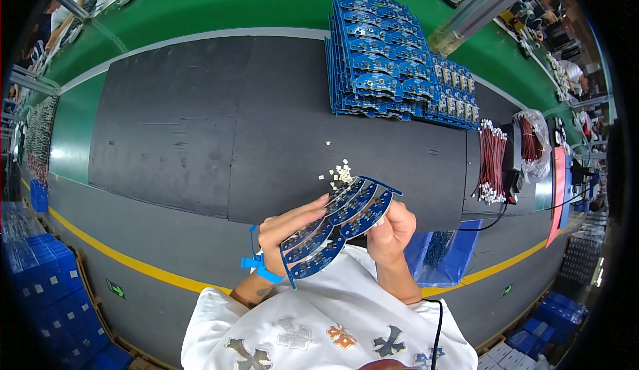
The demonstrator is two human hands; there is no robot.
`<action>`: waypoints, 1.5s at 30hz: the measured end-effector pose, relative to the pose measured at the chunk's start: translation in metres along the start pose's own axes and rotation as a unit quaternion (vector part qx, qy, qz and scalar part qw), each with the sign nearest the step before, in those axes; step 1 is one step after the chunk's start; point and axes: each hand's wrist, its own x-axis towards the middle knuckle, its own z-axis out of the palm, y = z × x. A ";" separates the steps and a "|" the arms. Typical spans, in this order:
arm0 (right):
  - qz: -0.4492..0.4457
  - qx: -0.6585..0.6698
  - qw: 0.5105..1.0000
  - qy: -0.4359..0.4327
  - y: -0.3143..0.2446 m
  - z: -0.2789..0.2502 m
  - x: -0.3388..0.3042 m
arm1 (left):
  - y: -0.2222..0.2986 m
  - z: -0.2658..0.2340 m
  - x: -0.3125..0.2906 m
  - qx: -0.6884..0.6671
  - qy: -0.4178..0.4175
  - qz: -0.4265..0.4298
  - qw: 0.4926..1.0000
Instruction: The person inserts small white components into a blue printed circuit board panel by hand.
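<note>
A blue circuit board panel [365,216], made of several curved boards joined together, is held tilted between my two hands above the table's near edge. My left hand [287,227], with a blue strap at its wrist, is closed on the panel's left side, fingers along its far edge. At the other end my right hand [391,231] pinches the panel's near right edge, with the thumb on it. Just beyond the panel lies a loose pile of small white connectors [342,172], partly hidden by the panel's far edge.
Tall stacks of blue circuit panels [379,57] stand at the far side of the black mat [173,124]. To the right lie bundles of red wires [492,164] with white ends and a plastic bag [534,140] of wires. A blue bin [459,257] sits below the table edge.
</note>
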 end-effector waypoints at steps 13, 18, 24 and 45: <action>0.035 -0.139 0.989 -0.042 -0.018 -0.004 0.001 | -0.003 -0.003 0.007 0.173 -0.023 0.137 0.975; 0.035 -0.026 0.999 -0.032 -0.006 -0.002 -0.008 | -0.002 -0.006 0.007 0.095 -0.037 0.095 0.990; 0.000 0.035 0.999 0.021 0.001 0.007 -0.009 | 0.005 -0.001 0.001 0.007 0.006 -0.018 1.000; -0.137 -0.550 0.820 -0.082 0.053 -0.004 0.054 | 0.014 -0.025 -0.011 -0.402 0.276 -0.189 0.853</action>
